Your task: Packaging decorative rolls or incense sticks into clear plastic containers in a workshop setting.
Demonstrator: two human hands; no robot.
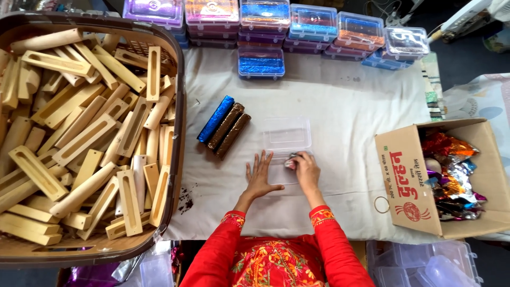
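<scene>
Left hand (261, 178): flat on the white cloth of the counter (345, 106), fingers spread, holding nothing.
Right hand (305, 169): curled shut round a small silvery piece (290, 161) (too small to identify), pressed at the near edge of the box.
Clear plastic box (286, 139): just beyond the hands, open and empty; judged light, thin-walled, a bit slippery, best taken by its rims.
Wrapped sticks (223, 125): left of the box, one glittery blue, two brown, lying side by side, touching.
Basket (178, 133): far left, heaped with pale slotted wooden moulds.
Cardboard carton (409, 180): right, crinkly foil wrappers.
Filled boxes (260, 61): farthest, stacked in rows.
</scene>
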